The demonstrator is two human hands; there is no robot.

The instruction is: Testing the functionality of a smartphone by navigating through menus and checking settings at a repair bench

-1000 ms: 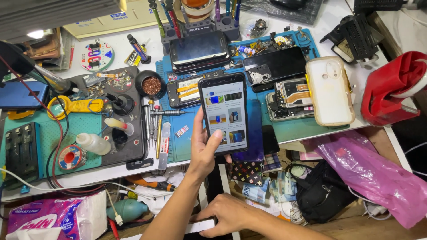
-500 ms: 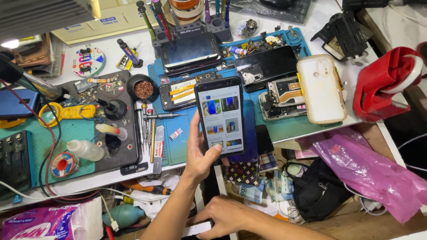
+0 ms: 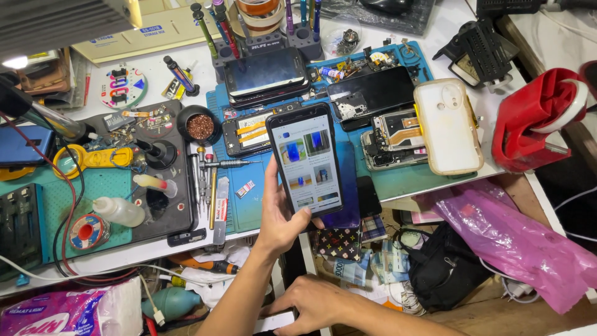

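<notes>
The left hand [image 3: 280, 218] grips a lit glossy black phone [image 3: 306, 160] upright; the right hand [image 3: 314, 305] rests flat, holding nothing, near a pink crinkled packet [image 3: 68, 311].

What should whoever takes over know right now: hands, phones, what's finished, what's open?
Left hand: grip closed around the lit phone, held above the blue mat, screen showing a grid of pictures.
Right hand: low at the bench edge, on a white strip; unclear whether it grips.
On the mat: opened phone with orange cables, second opened phone beside a cream case.
Done: the held phone is powered on.
Left: both opened phones lie uncovered; the screwdriver lies untouched.
</notes>
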